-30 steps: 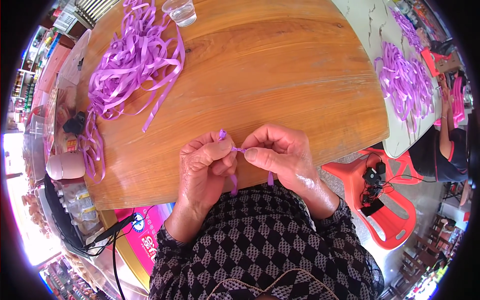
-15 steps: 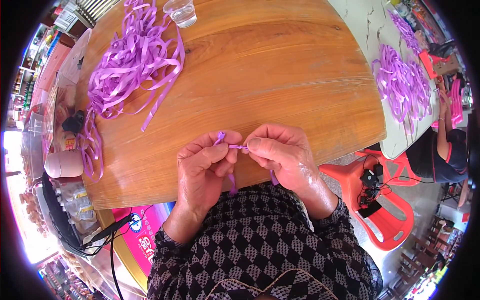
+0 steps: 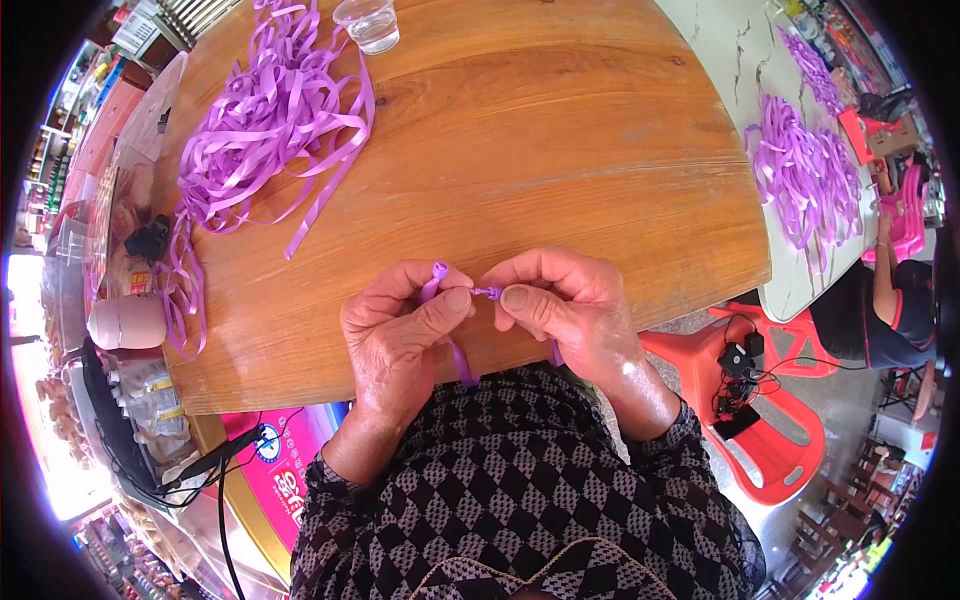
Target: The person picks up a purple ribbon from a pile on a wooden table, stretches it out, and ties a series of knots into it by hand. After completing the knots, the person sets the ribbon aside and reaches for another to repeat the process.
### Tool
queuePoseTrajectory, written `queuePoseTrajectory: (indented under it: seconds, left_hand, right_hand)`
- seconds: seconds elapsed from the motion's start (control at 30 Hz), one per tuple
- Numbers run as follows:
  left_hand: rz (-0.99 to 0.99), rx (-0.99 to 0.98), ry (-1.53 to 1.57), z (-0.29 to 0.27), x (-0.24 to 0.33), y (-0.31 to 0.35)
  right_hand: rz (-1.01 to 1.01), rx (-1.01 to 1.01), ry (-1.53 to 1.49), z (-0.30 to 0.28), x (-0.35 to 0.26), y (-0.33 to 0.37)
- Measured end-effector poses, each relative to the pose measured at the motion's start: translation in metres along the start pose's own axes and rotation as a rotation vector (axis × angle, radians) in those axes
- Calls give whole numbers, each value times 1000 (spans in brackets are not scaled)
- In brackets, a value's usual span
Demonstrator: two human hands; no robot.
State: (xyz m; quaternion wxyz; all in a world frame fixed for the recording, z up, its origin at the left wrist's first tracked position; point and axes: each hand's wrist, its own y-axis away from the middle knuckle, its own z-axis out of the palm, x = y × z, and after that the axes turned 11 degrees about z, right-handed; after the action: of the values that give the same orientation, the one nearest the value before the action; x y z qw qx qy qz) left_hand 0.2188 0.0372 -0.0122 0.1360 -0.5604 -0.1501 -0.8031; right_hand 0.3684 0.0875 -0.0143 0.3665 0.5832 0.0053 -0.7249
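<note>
Both my hands are over the near edge of the wooden table, pinching one purple ribbon (image 3: pixel 483 291). The ribbon runs as a thin twisted stretch between my fingertips, with a small knot against my right hand's fingers. My left hand (image 3: pixel 405 330) is closed on it, thumb against forefinger; a knotted ribbon end (image 3: pixel 438 271) stands up above that forefinger. My right hand (image 3: pixel 565 310) pinches the other side between thumb and fingers. Loose ribbon tails hang below both hands toward my lap. Part of the ribbon is hidden inside my fingers.
A large heap of purple ribbons (image 3: pixel 270 130) lies at the table's far left, beside a clear cup of liquid (image 3: pixel 370 28). More ribbons (image 3: pixel 805 170) lie on a white marbled table (image 3: pixel 720 45) at right. A red plastic stool (image 3: pixel 770 450) holds black cables. Another person's arm (image 3: pixel 884 270) shows at far right.
My hands have shifted slightly, the left turning with its thumb higher and fingers more extended. The twisted ribbon between them now shows a tighter, thicker knot near the right fingertips.
</note>
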Motion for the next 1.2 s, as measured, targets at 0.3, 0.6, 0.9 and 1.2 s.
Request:
queuePoseTrajectory:
  seconds: [0.3, 0.6, 0.9, 1.2]
  left_hand:
    - [8, -114, 2, -4, -1, 1]
    - [8, -115, -61, -3, -3, 3]
    - [-70, -132, -43, -1, 8, 4]
    - [-148, -126, -5, 10, 1, 4]
  right_hand:
    - [-85, 60, 69, -7, 10, 0]
    - [-190, 169, 57, -9, 11, 4]
    - [-213, 206, -26, -7, 8, 9]
    - [-441, 264, 154, -4, 14, 5]
